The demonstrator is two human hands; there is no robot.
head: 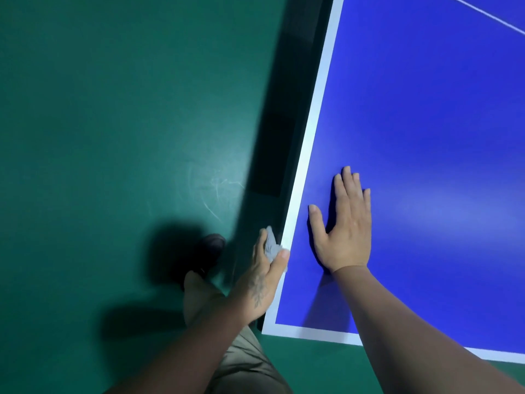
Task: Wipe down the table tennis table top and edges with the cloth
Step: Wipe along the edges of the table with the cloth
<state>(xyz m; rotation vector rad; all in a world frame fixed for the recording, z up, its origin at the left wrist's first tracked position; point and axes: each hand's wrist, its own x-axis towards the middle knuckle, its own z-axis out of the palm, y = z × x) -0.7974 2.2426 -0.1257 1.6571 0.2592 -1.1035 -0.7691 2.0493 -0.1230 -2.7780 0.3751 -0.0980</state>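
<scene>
I see the blue worktop (426, 123) filling the right side of the head view, its white border line running along the left side edge and along the near end, the two meeting at a corner low in the middle. My left hand (262, 277) is off the side of the worktop near that corner, its grip clenched around a small grey cloth (271, 245) — the cloth is bunched between the thumb and the fingers and sits right against the side edge, the thumb tip touching the white border. How much of the cloth is pressed on the vertical edge face I cannot tell, since the hand covers it. There is a tattoo on the back of that hand.

My right hand (345, 223) lies flat on the blue surface just inside the border, palm down, fingers straight and close together, thumb spread toward the edge — grip released, holding nothing.

Below the worktop lies a green floor (113, 123), with a dark shoe (211, 245) and a khaki trouser leg (244, 362) beneath my left arm.
</scene>
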